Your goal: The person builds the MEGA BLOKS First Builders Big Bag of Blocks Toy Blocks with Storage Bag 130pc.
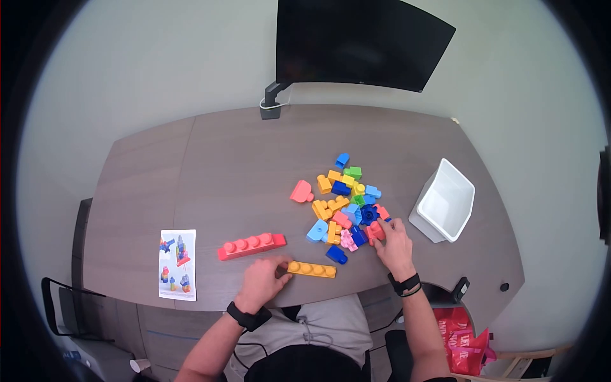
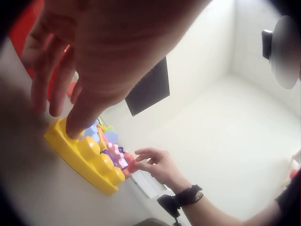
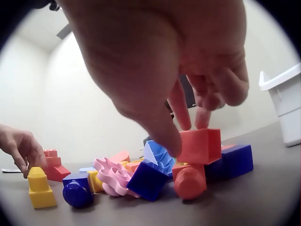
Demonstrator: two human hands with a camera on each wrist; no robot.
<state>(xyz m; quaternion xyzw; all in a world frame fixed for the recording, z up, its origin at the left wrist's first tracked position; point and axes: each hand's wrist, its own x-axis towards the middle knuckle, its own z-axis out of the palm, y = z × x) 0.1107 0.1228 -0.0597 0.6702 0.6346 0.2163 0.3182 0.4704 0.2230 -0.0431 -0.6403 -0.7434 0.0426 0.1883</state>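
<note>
My left hand (image 1: 262,281) holds the left end of a long yellow building block (image 1: 312,270) lying near the table's front edge, with the thumb against its end stud (image 2: 88,147) in the left wrist view. On the right side of the block pile, my right hand (image 1: 396,247) pinches a red block (image 3: 201,146) between thumb and fingers. This block sits over another red block with a round stud (image 3: 190,182). Beside them lie a dark blue block (image 3: 147,181) and a pink flower-shaped piece (image 1: 348,240). A long red block (image 1: 252,246) is left of the yellow one.
Several loose blocks in blue, yellow, green and red form the pile, with a coral rounded piece (image 1: 302,191) at its left. A white bin (image 1: 431,221) stands at the right. A picture sheet (image 1: 177,265) lies at the left. Behind is a monitor (image 1: 363,44) on an arm.
</note>
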